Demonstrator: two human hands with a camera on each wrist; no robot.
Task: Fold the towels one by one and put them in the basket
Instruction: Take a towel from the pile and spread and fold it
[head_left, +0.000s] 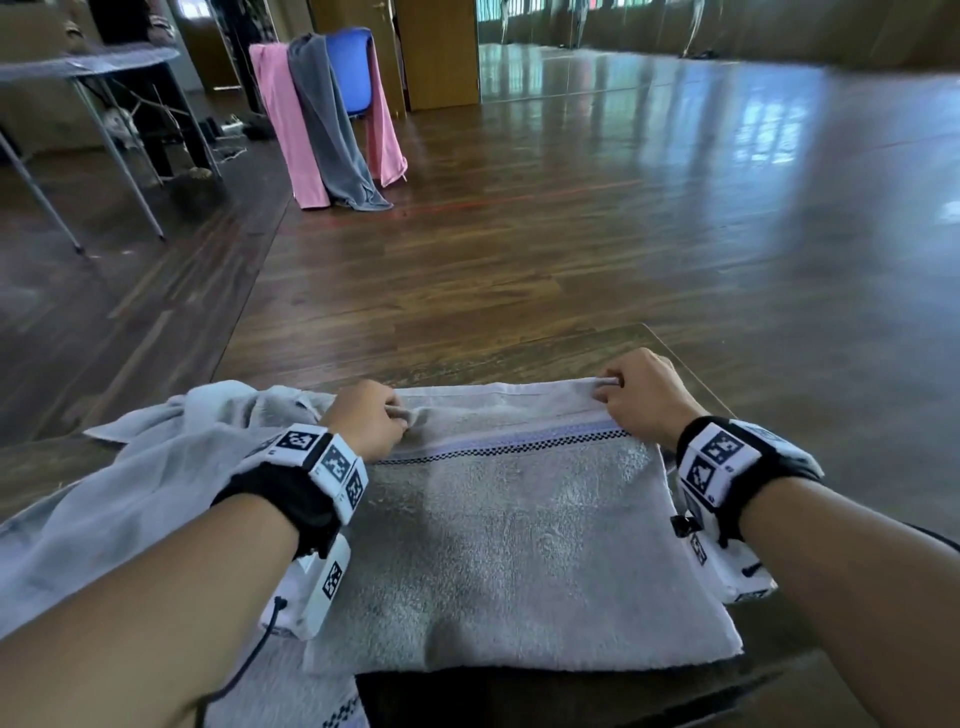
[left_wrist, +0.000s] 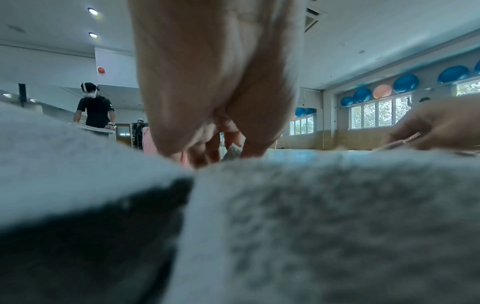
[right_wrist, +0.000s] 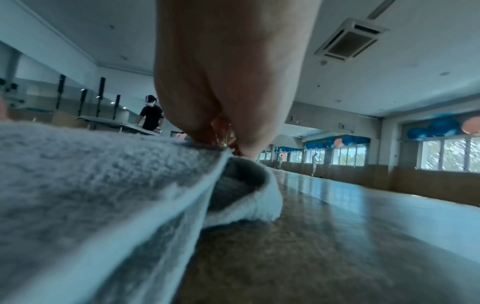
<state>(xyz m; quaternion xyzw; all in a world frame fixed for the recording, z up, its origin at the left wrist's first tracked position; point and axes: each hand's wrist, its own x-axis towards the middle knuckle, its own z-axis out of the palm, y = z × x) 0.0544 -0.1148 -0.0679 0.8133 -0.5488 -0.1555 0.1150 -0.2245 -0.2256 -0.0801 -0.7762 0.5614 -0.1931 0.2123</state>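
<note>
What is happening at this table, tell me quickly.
A person is folding a grey towel on the table. The left hand and right hand each pinch its far edge. A crumpled towel lies to the left. No basket is in view.

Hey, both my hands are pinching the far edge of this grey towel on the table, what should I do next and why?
Probably draw that far edge toward you and lay it on the near edge. The left hand and right hand each pinch the far edge of the grey towel, which lies flat on the table and is still too wide to be finished. No basket is in view.
</note>
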